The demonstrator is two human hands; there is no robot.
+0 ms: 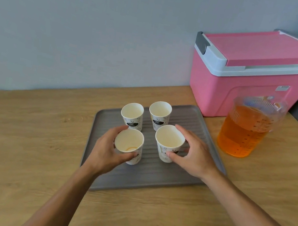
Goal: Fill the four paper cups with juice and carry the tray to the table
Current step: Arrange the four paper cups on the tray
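Several white printed paper cups stand on a grey ribbed tray (152,180) in two rows. My left hand (106,149) grips the near-left cup (129,143), which shows a trace of orange at its bottom. Around the near-right cup (169,142) my right hand (194,156) is wrapped, thumb in front and fingers behind. The far-left cup (132,115) and far-right cup (159,114) look dry inside and stand free. A clear pitcher (245,133) of orange juice stands on the wooden table to the right of the tray.
A pink cooler (253,71) with a white-rimmed lid sits at the back right, just behind the pitcher. The wooden table (22,131) meets a grey wall behind. Its front edge runs along the lower right, with floor below.
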